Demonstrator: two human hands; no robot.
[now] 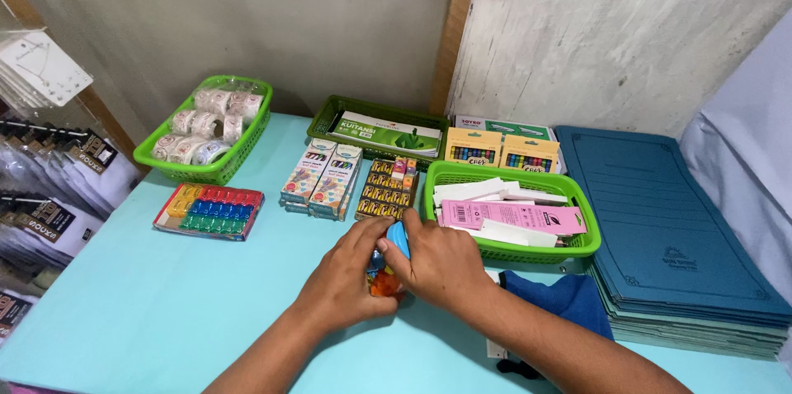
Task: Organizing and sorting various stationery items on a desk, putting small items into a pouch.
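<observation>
Both forearms are reaching in from below, the left hand [345, 277] and right hand [439, 262] curling together, fingers bent, thumbs nearly touching.

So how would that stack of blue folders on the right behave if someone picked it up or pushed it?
The stack of blue folders looks thick, many sheets deep at its front edge, so probably heavy as a whole. The covers look like thin card, so a single one would likely flex. Pushed from the side, the upper folders might slide and fan out across the light blue table, since nothing visibly binds them.
</observation>
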